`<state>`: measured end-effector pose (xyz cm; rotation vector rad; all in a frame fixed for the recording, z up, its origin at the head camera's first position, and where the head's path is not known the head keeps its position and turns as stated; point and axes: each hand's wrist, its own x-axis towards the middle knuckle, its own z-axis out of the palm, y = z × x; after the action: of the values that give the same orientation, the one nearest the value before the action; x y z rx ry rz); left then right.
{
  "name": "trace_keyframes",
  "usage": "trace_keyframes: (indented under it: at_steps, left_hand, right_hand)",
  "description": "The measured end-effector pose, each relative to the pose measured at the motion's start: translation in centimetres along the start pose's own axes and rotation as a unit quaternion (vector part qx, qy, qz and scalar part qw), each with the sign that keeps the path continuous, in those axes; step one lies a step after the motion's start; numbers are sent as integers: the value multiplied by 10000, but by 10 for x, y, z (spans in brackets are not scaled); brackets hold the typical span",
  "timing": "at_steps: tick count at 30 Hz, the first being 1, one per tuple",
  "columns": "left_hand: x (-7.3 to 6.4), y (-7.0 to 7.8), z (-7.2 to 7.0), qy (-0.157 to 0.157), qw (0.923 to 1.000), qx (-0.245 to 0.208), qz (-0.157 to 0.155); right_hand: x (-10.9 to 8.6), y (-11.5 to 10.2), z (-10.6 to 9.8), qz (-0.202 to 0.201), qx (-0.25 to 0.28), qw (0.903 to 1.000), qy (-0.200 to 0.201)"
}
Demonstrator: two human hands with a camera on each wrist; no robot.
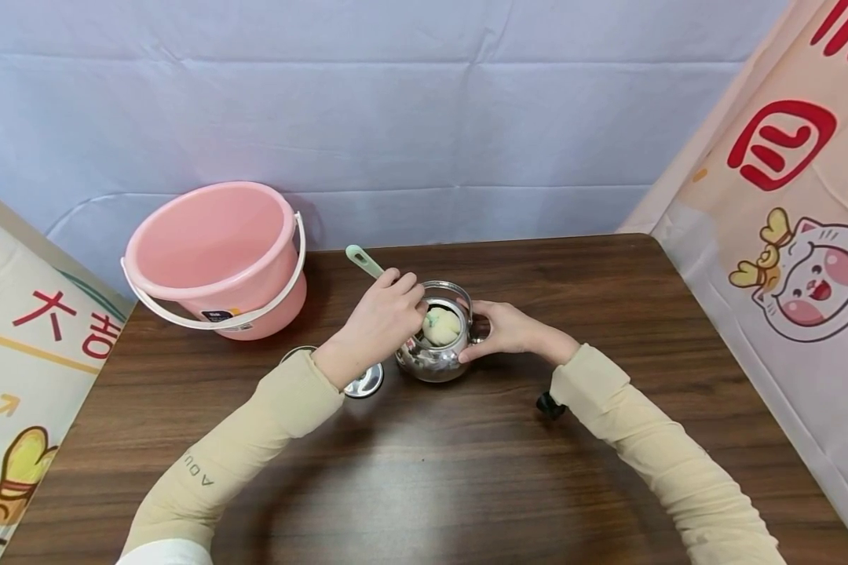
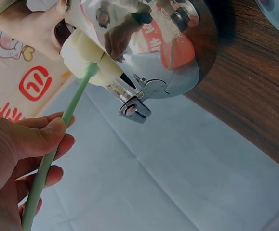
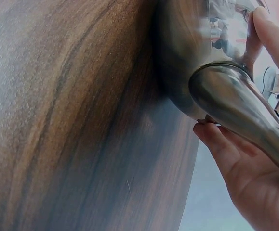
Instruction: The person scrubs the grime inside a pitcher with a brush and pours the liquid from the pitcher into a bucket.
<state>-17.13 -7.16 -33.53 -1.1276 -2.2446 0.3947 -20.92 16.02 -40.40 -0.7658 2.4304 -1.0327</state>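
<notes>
A shiny metal kettle [image 1: 431, 366] stands lidless on the table, its hoop handle raised. At its round mouth sits the pale yellow head of a sponge brush [image 1: 441, 326]; how deep it reaches I cannot tell. My left hand [image 1: 390, 315] grips the brush by its light green handle [image 2: 46, 166], pinching it between thumb and fingers. With thumb and fingers on either side of the spout [image 3: 240, 108], my right hand [image 1: 506, 328] holds the kettle body. A metal lid [image 1: 365, 382] lies left of the kettle, partly hidden by my left sleeve.
At the back left stands a pink bucket [image 1: 254, 294] with its white handle hanging down in front. A brown wooden table [image 1: 424, 486] carries everything. Pale cloth [image 1: 396, 133] hangs behind it, and printed cloths flank both sides. Something small and black [image 1: 550, 406] shows by my right sleeve.
</notes>
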Motion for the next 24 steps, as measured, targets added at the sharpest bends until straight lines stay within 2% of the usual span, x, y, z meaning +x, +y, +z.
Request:
trace_keyframes:
  at_steps: [14, 24]
  left_hand:
    - [-9, -6, -4, 315, 9992, -87, -240]
    - [-13, -9, -10, 247, 9988, -187, -373]
  right_hand:
    - [0, 1, 0, 41, -141, 9999, 65]
    - [0, 1, 0, -6, -89, 9999, 48]
